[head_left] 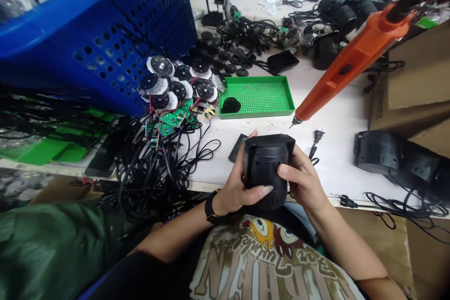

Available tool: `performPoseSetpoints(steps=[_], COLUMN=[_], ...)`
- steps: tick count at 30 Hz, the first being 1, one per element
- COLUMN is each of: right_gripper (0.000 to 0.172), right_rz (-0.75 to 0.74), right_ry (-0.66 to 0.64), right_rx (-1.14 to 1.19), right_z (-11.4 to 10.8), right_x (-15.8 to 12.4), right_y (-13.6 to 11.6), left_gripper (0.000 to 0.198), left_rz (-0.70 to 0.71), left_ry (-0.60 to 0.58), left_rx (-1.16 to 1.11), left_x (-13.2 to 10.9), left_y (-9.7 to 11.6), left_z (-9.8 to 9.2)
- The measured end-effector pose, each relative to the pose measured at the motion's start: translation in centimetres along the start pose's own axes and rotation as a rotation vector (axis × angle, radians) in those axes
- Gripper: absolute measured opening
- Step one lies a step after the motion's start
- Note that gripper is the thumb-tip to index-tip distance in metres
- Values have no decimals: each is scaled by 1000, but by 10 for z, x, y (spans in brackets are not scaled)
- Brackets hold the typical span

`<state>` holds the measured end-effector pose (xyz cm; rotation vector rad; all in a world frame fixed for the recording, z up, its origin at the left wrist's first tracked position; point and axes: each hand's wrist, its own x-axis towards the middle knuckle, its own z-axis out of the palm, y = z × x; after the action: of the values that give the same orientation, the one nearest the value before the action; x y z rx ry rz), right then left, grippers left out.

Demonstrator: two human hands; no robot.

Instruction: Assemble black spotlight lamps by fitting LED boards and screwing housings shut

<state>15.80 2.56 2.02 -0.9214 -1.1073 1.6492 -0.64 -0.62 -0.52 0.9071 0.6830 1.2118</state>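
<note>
Both my hands grip a black plastic housing [269,161] with narrow slots in its rounded side, held over the table's front edge. My left hand [242,185] wraps its left side, thumb across the lower front. On the right side, my right hand [304,178] has its thumb pressed on the casing. A flat dark piece [237,148] lies on the table behind my left hand. Just beyond the housing hangs an orange electric screwdriver [346,68], its bit pointing down. A green perforated tray [256,111] with small screws and a black patch sits behind.
A large blue basket [116,33] stands at the left. Beside it are circuit boards [176,117], round disc parts [177,89] and tangled black cables [151,173]. More black housings [379,152] and cardboard boxes [415,75] are at the right. A power plug [318,135] lies near my right hand.
</note>
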Motion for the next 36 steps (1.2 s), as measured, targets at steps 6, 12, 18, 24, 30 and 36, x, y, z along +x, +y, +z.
performPoseSetpoints(steps=[6, 12, 18, 24, 30, 36], right_gripper=[51, 77, 87, 89, 83, 69], right_rz=[76, -37, -257, -315, -321, -157], right_ry=[-38, 67, -32, -13, -39, 21], right_rx=[-73, -394, -811, -741, -658, -544], right_z=[1, 3, 17, 2, -12, -18], right_x=[14, 10, -18, -37, -46, -45], right_y=[2, -7, -12, 6, 15, 15], left_gripper=[72, 60, 63, 79, 99, 94], left_rz=[-136, -43, 129, 127, 184, 134], left_ry=[240, 412, 459, 265, 101, 127], left_rx=[-239, -258, -217, -287, -220, -277], left_x=[9, 21, 8, -11, -16, -12], left_y=[-1, 6, 1, -6, -11, -9], left_z=[5, 11, 25, 25, 24, 27])
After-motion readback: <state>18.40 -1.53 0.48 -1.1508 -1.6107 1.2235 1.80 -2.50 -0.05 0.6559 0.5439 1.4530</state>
